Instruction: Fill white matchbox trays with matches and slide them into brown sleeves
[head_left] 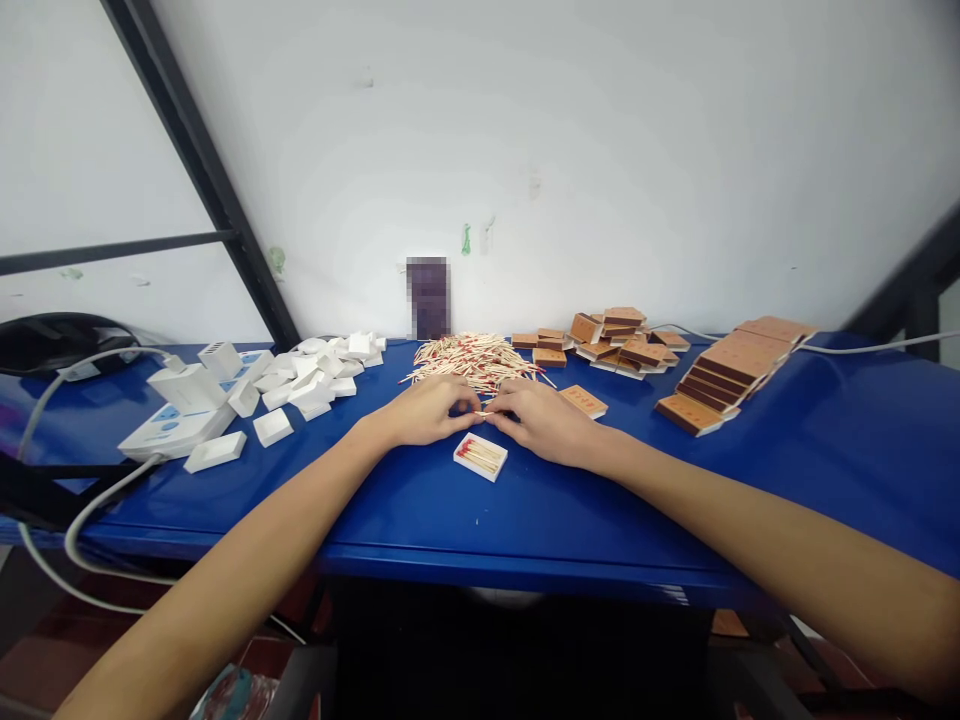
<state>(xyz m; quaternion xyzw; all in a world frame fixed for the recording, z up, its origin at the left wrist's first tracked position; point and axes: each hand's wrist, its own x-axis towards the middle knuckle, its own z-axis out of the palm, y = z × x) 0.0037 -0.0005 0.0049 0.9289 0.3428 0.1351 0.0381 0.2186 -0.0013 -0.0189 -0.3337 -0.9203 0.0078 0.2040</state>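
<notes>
My left hand and my right hand meet fingertip to fingertip over the blue table. Pinched between them are matches, of which only a little shows; how many I cannot tell. Just in front of the fingers lies a white matchbox tray with several red-headed matches in it. Behind my hands rises a large loose heap of matches. An orange-brown matchbox sleeve lies flat beside my right hand, partly hidden by it.
White empty trays are piled at the left, near a power strip with plugs and cables. Brown matchbox sleeves lie heaped at the back right, and a leaning row of sleeves stands farther right. A blurred dark object leans on the wall.
</notes>
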